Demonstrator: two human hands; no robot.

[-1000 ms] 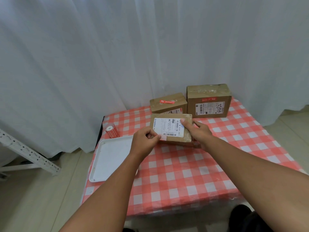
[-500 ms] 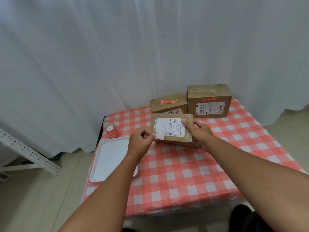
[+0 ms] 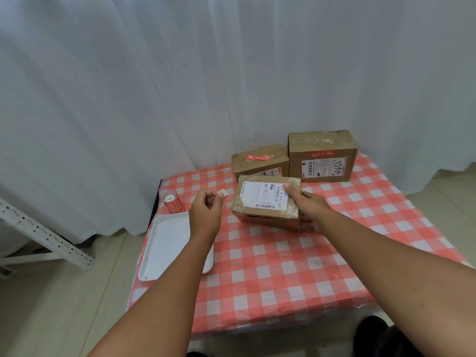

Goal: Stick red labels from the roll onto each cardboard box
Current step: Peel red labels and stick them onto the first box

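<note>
Near edge of the table (image 3: 270, 292), under a red-and-white checked cloth: both forearms reaching in from below. At the near left corner, a white tray (image 3: 167, 243), flat, partly crossed by the left forearm.

Above the tray's far end, left hand (image 3: 206, 212), fingers curled, thumb and forefinger pinching a small pale scrap of label (image 3: 221, 193); colour of its face not clear from here. Label held in the air just left of the held box, apart from it.

Right of that, around the middle of the table, right hand (image 3: 309, 207) gripping a flat cardboard box (image 3: 265, 202) at its right side, thumb lying on the top face, other fingers wrapped under the edge. Box tilted up toward the camera, white shipping sticker with barcode facing up; whether its lower edge touches the cloth, hard to say.

At the left edge, beyond the tray, a roll of red labels (image 3: 173, 201) lying on its side, white core end showing.

Along the far edge, two more cardboard boxes, side by side and close together: the lower left box (image 3: 260, 161) with a red label stuck on its top, the taller right box (image 3: 322, 155) with a red label on its front face above a white sticker and handwritten numbers.

Behind everything, a white curtain (image 3: 206, 73); at far left on the floor, a pale metal rack leg (image 3: 43, 235).
</note>
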